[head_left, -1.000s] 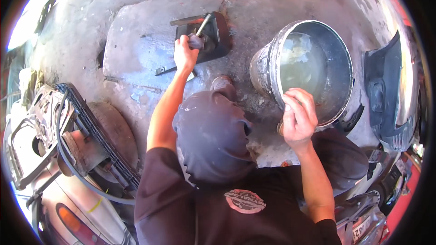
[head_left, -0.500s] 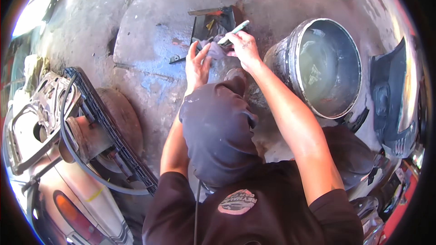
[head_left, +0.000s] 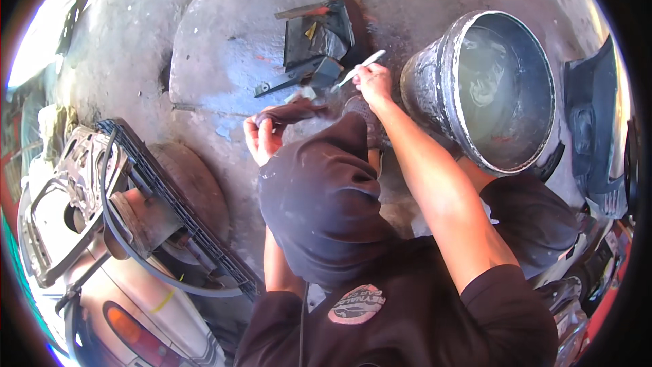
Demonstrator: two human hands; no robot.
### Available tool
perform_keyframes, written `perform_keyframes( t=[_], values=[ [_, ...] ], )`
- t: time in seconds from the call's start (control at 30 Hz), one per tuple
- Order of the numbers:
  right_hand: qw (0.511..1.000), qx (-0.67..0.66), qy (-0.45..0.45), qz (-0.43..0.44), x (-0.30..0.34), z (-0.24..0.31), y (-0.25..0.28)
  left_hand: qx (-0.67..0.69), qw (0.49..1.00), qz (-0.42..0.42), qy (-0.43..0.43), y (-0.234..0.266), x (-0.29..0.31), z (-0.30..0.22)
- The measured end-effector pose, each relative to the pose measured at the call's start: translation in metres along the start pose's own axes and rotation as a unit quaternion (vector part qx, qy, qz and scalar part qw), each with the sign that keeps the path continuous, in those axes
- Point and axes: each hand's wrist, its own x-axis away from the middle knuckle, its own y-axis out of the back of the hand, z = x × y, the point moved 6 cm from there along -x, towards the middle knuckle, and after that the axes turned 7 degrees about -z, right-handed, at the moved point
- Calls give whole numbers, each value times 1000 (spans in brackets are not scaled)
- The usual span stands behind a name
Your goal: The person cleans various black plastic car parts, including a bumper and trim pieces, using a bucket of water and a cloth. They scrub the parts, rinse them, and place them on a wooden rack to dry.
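My left hand [head_left: 265,137] is closed on a dark, brownish rag [head_left: 297,113], whose loose end stretches toward the right above the floor. In my right hand [head_left: 374,84] is a slim pale-green and white tool [head_left: 367,66] like a brush or a pen. Its lower tip points down and left. Just beyond the hands lies a black tray-like plastic part [head_left: 296,46] with a dark flap and a yellow scrap in it. Beside its near edge rests a long dark bracket-like piece [head_left: 282,83]. A small whitish scrap [head_left: 307,93] shows above the rag.
On the right stands a large dark bucket [head_left: 445,85] of cloudy water, tilted in view, close to my right forearm. Past it is a dark bumper-like panel [head_left: 589,122]. To the left are a black grille [head_left: 178,200], a round drum-like base [head_left: 200,183] and a vehicle's rear lamp [head_left: 132,329].
My hands have drawn apart. My left hand has moved left and nearer with the rag, away from the plastic part. My right hand, still holding the slim tool, has shifted slightly right and nearer.
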Motion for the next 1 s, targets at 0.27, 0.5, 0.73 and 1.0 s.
perform_keyframes(
  t=[0.27, 0.5, 0.73, 1.0],
  values=[
    [951, -15, 150, 271, 102, 117, -18, -240, 967, 57, -59, -73, -16, -76],
    [910, 43, 379, 164, 123, 266, 19, -360, 904, 188, -134, -184, -41, -124],
    [885, 71, 460, 12, 79, 356, 128, -129, 964, 231, -8, -299, -28, -126],
    [958, -216, -13, -190, -5, 106, 343, -299, 902, 257, -176, -398, -37, -83]
  ],
)
